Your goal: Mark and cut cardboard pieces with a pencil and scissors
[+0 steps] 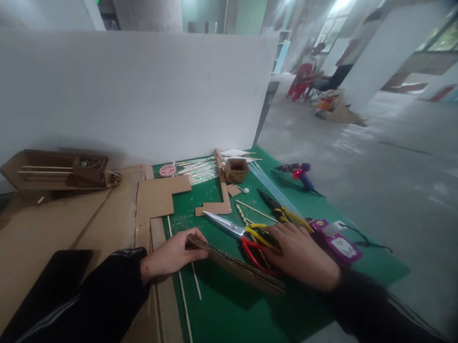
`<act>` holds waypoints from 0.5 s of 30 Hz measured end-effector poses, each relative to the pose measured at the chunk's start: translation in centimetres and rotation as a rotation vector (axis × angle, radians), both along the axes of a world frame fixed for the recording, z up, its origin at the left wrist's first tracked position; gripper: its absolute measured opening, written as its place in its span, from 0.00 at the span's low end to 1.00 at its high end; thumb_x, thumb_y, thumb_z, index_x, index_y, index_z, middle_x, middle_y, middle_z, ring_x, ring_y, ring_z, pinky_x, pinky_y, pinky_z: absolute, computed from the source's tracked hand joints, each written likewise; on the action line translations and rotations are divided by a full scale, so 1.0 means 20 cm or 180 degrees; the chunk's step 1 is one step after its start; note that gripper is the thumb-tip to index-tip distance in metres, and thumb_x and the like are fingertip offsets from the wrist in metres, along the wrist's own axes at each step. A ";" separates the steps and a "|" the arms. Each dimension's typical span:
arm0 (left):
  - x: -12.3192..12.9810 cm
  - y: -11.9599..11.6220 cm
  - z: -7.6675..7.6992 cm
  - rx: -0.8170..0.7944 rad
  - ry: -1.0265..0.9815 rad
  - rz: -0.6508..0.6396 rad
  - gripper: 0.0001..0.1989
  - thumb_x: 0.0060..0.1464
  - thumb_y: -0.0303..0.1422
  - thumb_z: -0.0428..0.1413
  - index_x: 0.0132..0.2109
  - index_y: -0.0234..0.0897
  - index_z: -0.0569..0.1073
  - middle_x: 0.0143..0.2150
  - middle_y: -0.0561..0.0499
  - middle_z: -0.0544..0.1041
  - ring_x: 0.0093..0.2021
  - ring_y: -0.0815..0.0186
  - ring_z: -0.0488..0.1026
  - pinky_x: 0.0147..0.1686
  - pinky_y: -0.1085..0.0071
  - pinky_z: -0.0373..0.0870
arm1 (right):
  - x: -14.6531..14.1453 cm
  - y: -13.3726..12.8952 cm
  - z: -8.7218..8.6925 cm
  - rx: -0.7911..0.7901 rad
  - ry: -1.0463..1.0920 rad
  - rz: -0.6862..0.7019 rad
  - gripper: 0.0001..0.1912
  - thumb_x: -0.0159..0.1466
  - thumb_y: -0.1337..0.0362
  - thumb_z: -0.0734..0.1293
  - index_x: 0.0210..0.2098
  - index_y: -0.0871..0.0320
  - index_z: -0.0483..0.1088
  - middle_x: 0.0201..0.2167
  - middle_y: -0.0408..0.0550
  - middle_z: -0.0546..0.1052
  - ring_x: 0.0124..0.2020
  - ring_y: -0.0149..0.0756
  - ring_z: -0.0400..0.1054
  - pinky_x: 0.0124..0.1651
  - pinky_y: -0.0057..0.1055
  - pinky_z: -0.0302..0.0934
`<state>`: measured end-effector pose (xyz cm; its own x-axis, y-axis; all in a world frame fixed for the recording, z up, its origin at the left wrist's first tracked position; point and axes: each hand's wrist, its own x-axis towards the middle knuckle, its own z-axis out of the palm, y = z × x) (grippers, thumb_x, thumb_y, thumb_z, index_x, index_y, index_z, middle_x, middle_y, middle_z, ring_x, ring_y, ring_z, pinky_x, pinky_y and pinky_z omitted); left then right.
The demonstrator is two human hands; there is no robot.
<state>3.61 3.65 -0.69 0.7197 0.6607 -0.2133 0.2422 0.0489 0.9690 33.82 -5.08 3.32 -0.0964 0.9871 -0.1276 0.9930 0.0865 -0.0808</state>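
My left hand (176, 253) pinches one end of a corrugated cardboard piece (234, 263). The piece is held edge-up, slanting down to the right above the green mat. My right hand (300, 252) is closed over the handles of a pair of scissors (226, 224) with red and yellow grips. The blades are together and point to the upper left; some of the fingers around the grips are hidden. Black and yellow pliers (271, 202) lie just beyond the right hand. A thin stick (197, 280) lies below the left hand.
A blue glue gun (300, 174), a purple case (342, 248) and a small cardboard box (236, 170) are on the green mat (221, 320). Cut cardboard (159, 195) and a phone-like black slab (65, 269) lie leftward. A white partition (132, 89) stands behind.
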 end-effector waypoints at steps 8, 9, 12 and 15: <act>0.00 0.00 0.01 -0.0005 -0.0032 -0.0024 0.14 0.53 0.39 0.63 0.40 0.36 0.70 0.34 0.55 0.72 0.36 0.66 0.69 0.38 0.71 0.63 | -0.06 0.05 0.01 -0.0258 0.0023 0.0109 0.22 0.58 0.69 0.63 0.52 0.60 0.71 0.45 0.54 0.80 0.43 0.49 0.74 0.46 0.42 0.62; 0.00 0.00 0.01 -0.0003 -0.0043 -0.0030 0.14 0.53 0.39 0.63 0.40 0.36 0.70 0.34 0.55 0.72 0.36 0.66 0.69 0.38 0.71 0.63 | -0.05 0.05 0.02 -0.0237 0.0030 0.0057 0.21 0.58 0.68 0.63 0.51 0.60 0.71 0.45 0.55 0.80 0.43 0.50 0.74 0.46 0.42 0.62; 0.00 0.00 0.02 0.0006 -0.0067 -0.0034 0.15 0.52 0.40 0.64 0.40 0.36 0.69 0.33 0.55 0.72 0.36 0.66 0.69 0.38 0.71 0.64 | 0.00 -0.01 0.03 -0.0129 0.0069 -0.0196 0.15 0.60 0.65 0.61 0.45 0.59 0.71 0.41 0.55 0.80 0.41 0.49 0.74 0.44 0.42 0.64; 0.00 0.00 0.01 0.0025 -0.0053 -0.0031 0.15 0.52 0.40 0.64 0.40 0.36 0.70 0.33 0.55 0.72 0.35 0.67 0.69 0.37 0.72 0.64 | 0.12 -0.16 0.04 0.0185 0.0452 -0.0639 0.13 0.61 0.62 0.60 0.44 0.57 0.69 0.40 0.55 0.80 0.39 0.50 0.74 0.40 0.42 0.68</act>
